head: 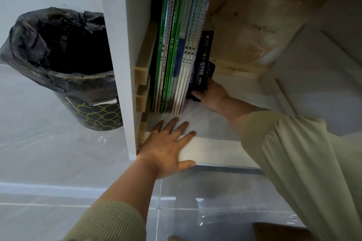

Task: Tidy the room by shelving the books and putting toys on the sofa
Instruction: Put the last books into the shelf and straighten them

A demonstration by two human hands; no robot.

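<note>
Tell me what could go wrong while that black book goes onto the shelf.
1. The black book ends the row, with bare shelf to its right; once the right hand lets go, it and the thin books may topple that way.
2. The left hand rests on the shelf's front edge, where a falling book could strike it.

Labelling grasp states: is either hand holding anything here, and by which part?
Right hand grips the black book at its bottom end. Left hand holds nothing; it rests flat on the shelf edge.
</note>
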